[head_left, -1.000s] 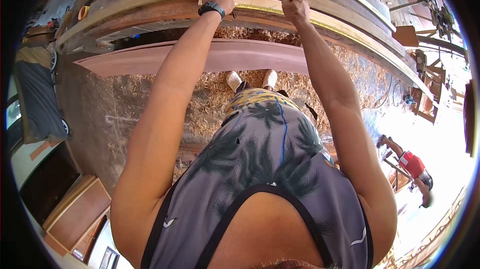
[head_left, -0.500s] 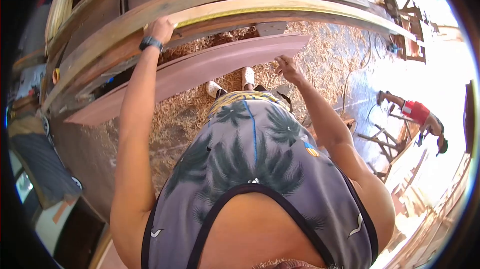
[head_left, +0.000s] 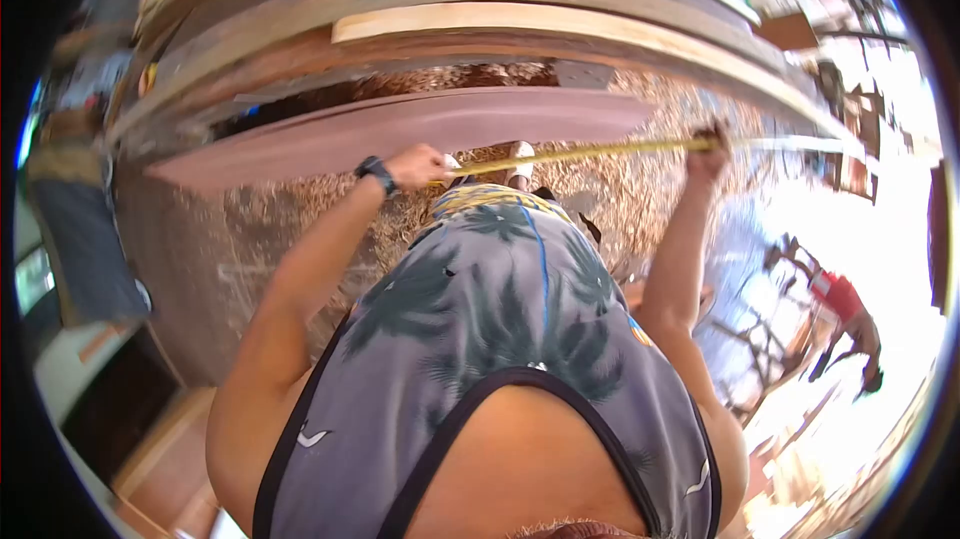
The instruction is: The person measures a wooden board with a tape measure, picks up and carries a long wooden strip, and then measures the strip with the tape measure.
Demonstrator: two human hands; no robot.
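Observation:
A yellow tape measure blade (head_left: 580, 153) stretches in the air in front of my body, between my two hands. My left hand (head_left: 418, 167), with a dark watch on the wrist, is closed around the tape's left end. At the right, my right hand (head_left: 709, 157) is raised and closed on the tape; motion blurs its fingers. Beyond the tape, a pale wooden strip (head_left: 500, 19) lies along the front of the long timbers. Below it a wide reddish-brown panel (head_left: 400, 129) rests lengthwise, under the level of the tape.
Wood shavings (head_left: 620, 204) cover the floor around my feet. A cardboard-brown block (head_left: 786, 32) sits at the far right end of the timbers. Another person (head_left: 845, 304) in red bends over pale lumber at the right. Dark cloth (head_left: 85, 239) hangs at the left.
My left hand has left the end of the pale strip and come down toward me with the tape. My right hand has moved right and closed on the tape, which is off the strip.

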